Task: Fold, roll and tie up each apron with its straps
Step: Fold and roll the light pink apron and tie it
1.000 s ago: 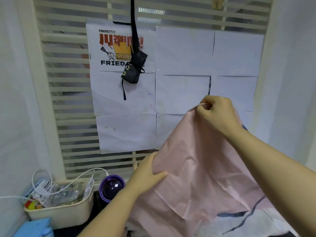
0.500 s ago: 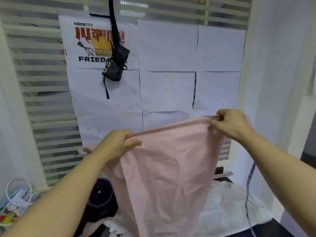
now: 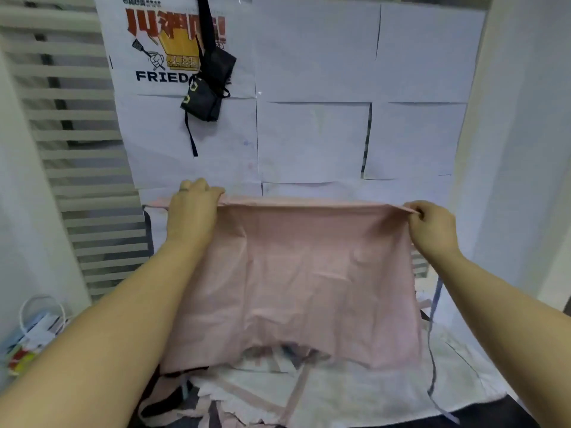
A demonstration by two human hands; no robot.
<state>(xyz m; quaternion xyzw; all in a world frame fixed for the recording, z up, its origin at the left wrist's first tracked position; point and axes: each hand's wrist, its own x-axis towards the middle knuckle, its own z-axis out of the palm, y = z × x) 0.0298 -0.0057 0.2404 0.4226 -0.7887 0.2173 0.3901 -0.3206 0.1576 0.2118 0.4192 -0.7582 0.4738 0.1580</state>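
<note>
A pink apron (image 3: 309,273) hangs spread out in the air in front of me, its top edge stretched level. My left hand (image 3: 193,208) grips the top edge near its left end, fingers curled over the cloth. At the right corner my right hand (image 3: 432,227) pinches the same edge. A dark strap (image 3: 432,350) dangles from the right side down to the table. A pink strap (image 3: 296,393) lies on the pile under the apron.
Under the apron lies a heap of white and pale aprons (image 3: 355,393) on a dark table. A black rolled, tied apron (image 3: 210,84) hangs on the paper-covered wall. A tub of clutter (image 3: 27,338) sits at the lower left.
My hands have moved apart and levelled out, stretching the pink apron's top edge flat. The left hand went from the cloth's middle up to the top edge.
</note>
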